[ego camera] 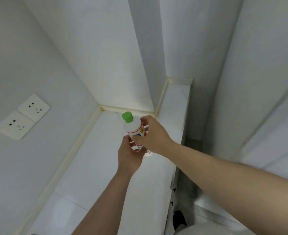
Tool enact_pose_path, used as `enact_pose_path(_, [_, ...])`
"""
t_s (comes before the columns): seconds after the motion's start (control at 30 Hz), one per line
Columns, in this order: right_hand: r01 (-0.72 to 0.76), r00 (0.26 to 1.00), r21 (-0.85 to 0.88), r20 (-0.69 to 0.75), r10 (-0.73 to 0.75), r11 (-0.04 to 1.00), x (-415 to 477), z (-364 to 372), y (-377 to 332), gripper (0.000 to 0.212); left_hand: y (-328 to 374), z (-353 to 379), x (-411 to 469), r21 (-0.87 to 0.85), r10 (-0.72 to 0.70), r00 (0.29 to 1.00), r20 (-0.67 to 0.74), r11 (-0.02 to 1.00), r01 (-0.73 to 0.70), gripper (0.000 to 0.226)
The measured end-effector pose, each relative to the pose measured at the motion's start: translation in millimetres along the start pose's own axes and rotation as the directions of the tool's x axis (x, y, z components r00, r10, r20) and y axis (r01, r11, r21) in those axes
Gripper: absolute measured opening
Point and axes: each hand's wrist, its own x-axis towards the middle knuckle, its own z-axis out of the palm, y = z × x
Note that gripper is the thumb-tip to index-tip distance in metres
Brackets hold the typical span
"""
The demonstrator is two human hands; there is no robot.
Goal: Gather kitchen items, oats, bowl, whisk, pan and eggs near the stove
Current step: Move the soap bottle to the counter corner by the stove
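1. Two bare hands meet on one white bottle (135, 131) with a green cap (127, 117), just right of the middle of the frame.
2. That bottle tilts, its cap leaning toward the upper left, above a white counter (92, 167); its base is hidden by the hands, so whether it touches the counter cannot be told.
3. Coming in from the lower centre, the left hand (129, 155) cups the bottle's lower part, fingers curled around the label from below and from the left side, with a fingertip showing on the front of the label.
4. Reaching in from the lower right, the right hand (152, 134) wraps the bottle's right side, its fingers closed around the body just under the shoulder and covering most of the label there.
5. Only the cap, the white shoulder and a strip of red-edged label show between the two grasps.
6. Printing on the label is too blurred to read, so the contents cannot be told.
7. Behind the bottle, the counter ends in a corner of white walls.
8. Two white wall sockets (22, 117) sit at the left of the frame, well apart from the hands.
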Motion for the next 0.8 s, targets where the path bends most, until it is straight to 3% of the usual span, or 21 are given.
enact_pose_path(0.2, [-0.241, 0.954, 0.194, -0.131, 0.268, 0.951, 69.1, 12.3, 25.2, 0.047, -6.4, 13.9, 95.9, 0.044, 0.03, 0.993, 0.114, 0.998, -0.035, 0.05])
enact_pose_path(0.37, [-0.384, 0.897, 0.337, -0.085, 0.434, 0.859, 102.5, 8.4, 52.8, 0.043, -18.0, 34.2, 147.3, 0.023, 0.077, 0.978, 0.195, 0.996, -0.083, 0.056])
enact_pose_path(0.6, [-0.544, 0.821, 0.22, -0.058, 0.567, 0.81, 147.6, 0.7, 107.2, 0.044, -33.4, 60.2, 193.9, -0.011, 0.089, 0.973, 0.214, 0.996, -0.089, 0.057])
enact_pose_path(0.8, [-0.559, 0.816, 0.224, -0.018, 0.577, 0.798, 167.1, 16.3, 125.9, 0.04, -32.9, 76.2, 217.8, -0.043, 0.115, 0.973, 0.2, 0.993, -0.108, 0.06])
